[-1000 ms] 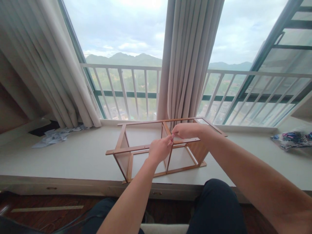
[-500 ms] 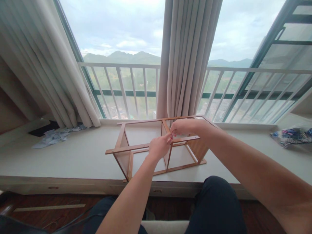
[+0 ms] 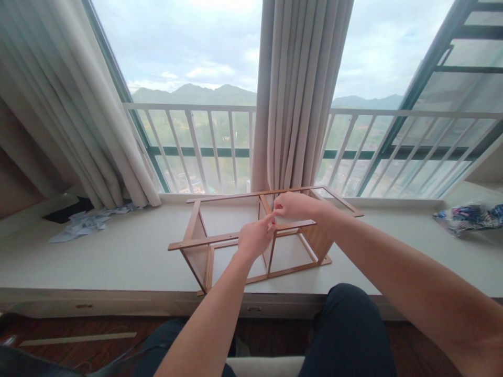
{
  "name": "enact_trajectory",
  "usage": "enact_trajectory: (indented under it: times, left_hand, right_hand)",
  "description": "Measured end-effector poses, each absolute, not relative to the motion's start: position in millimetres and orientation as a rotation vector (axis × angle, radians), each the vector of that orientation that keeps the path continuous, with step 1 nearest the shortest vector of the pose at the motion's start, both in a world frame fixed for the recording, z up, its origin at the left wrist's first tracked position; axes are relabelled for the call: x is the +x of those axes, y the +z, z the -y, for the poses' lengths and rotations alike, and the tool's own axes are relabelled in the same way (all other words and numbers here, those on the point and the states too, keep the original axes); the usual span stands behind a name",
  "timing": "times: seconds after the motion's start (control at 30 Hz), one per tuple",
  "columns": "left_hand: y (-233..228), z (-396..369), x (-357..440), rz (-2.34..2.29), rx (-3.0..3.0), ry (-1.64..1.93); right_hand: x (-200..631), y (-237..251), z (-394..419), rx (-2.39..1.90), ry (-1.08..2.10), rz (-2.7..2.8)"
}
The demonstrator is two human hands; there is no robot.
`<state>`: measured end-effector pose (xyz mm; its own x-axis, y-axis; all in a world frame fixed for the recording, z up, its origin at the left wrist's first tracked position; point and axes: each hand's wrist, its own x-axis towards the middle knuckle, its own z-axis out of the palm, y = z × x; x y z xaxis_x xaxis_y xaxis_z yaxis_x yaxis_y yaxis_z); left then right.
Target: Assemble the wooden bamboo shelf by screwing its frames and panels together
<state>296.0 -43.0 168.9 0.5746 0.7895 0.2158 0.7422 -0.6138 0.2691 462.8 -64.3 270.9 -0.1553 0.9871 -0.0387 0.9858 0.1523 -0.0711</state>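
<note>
A bare wooden frame [image 3: 220,238], an open box of thin brown slats with a solid panel at each end, stands on a pale window ledge [image 3: 118,251] that serves here as the counter, set near its front edge and roughly at the middle of the view. Both of the person's hands meet over the frame's central upright, where the near top rail crosses it. The left hand [image 3: 255,238] has its fingers curled in, the grip pinched close at the fingertips against the rail; whether it has hold of anything small there cannot be told. The right hand [image 3: 293,205] reaches in from above and to the right, its grip likewise narrowed to a pinch at the same joint, thumb and forefinger nearly touching the left hand's fingertips; what it pinches, if anything, is too small to make out. Two bare forearms run back to the wearer, whose dark-trousered knee [image 3: 349,330] rises just below the ledge. Behind the frame a gathered beige curtain [image 3: 302,94] hangs down to the sill, with a second curtain [image 3: 66,104] drawn to the left. Crumpled paper or plastic [image 3: 88,222] lies on the ledge far left, a patterned bundle of cloth [image 3: 467,217] far right, both well apart from the frame. Beyond the glass, a white railing [image 3: 204,141], hills and cloud
</note>
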Motion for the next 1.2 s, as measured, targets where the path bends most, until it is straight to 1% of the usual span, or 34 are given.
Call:
enact_trajectory:
  times: [0.33,0.57,0.67,0.87,1.0,1.2]
  left_hand:
    - [169.6,42.6,294.7,-1.241,2.628,0.488]
    - [175.7,36.7,295.9,-1.2,2.5,0.431]
    - [175.4,37.8,296.7,-1.234,2.512,0.444]
    - [174.0,41.9,296.0,-1.276,2.571,0.457]
    - [175.4,42.9,296.4,-1.293,2.551,0.443]
    - [173.2,42.2,296.2,-1.272,2.56,0.465]
  right_hand:
    - [468.4,260.0,69.0,-1.691,0.139,2.405]
    - [476.5,258.7,68.2,-1.545,0.015,2.501]
    - [479.2,254.6,69.0,-1.575,-0.012,2.461]
    - [474.0,263.8,81.8,-1.674,0.19,2.33]
    - [466.2,265.2,86.1,-1.786,0.106,2.257]
    - [465.9,256.8,80.1,-1.82,0.04,2.302]
